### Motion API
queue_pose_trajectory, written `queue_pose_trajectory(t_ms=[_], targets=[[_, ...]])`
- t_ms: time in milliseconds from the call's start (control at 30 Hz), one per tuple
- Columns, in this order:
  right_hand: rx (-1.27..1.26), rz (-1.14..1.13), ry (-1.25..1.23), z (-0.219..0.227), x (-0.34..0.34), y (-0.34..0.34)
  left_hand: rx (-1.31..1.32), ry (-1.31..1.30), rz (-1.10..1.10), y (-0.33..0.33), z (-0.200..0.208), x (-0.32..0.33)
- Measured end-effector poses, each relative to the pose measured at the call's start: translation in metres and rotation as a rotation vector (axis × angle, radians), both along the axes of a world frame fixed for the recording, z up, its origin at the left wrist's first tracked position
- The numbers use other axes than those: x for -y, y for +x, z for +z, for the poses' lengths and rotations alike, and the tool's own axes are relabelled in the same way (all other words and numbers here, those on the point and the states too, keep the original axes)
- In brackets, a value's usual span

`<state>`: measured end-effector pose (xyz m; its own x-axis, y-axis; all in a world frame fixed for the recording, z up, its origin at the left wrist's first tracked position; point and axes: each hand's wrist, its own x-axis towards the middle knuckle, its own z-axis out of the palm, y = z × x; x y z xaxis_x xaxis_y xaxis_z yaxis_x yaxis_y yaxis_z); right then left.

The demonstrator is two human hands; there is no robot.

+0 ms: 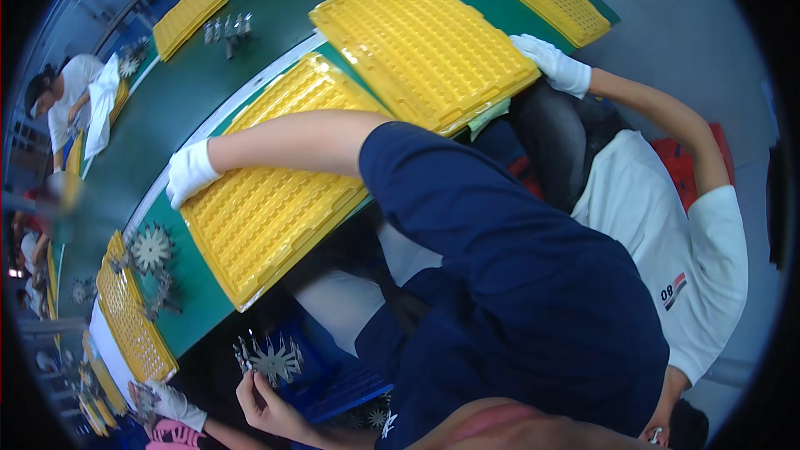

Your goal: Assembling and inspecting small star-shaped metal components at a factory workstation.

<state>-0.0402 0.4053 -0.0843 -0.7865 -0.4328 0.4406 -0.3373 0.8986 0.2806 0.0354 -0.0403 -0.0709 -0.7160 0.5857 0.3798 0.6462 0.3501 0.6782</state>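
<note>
My right hand (192,172), in a white glove, reaches across to the left edge of a yellow tray (279,212) covered with rows of small bumps. Its fingers bend down over that edge, and their tips are hidden. Lower down, my bare left hand (271,411) is closed, thumb and finger pinching a small silvery metal piece (247,365). Right beside that pinch is a grey star-shaped metal rack (275,362) with several upright prongs. Whether the pinched piece is part of this rack, I cannot tell.
A second yellow tray (425,42) overlaps mine, under a co-worker's gloved hand (557,62). More star racks (152,248) stand on the green bench (196,312). A blue crate (346,392) is below. Another gloved hand (171,407) works at lower left. The green conveyor (187,87) runs behind.
</note>
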Motion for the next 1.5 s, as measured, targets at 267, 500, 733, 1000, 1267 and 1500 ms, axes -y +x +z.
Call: queue_pose_trajectory(t_ms=[267,500,733,1000,1267,1500], targets=[[-0.115,0.138,0.006,-0.006,0.014,-0.003,0.063,0.058,0.084,0.013,0.003,0.003],[-0.001,-0.066,0.170,0.000,-0.004,0.007,0.047,0.095,0.117,0.020,0.014,-0.010],[0.003,-0.009,0.294,0.003,-0.012,-0.008,0.065,0.107,0.152,0.010,0.013,0.000],[0.065,0.107,0.352,0.017,-0.013,-0.016,0.065,0.104,0.210,0.015,0.008,0.006],[0.272,0.103,0.200,0.021,-0.005,-0.013,0.073,0.106,0.204,0.016,0.001,0.007],[0.126,0.081,0.237,0.004,-0.025,-0.006,0.094,0.113,0.234,0.013,-0.003,0.006]])
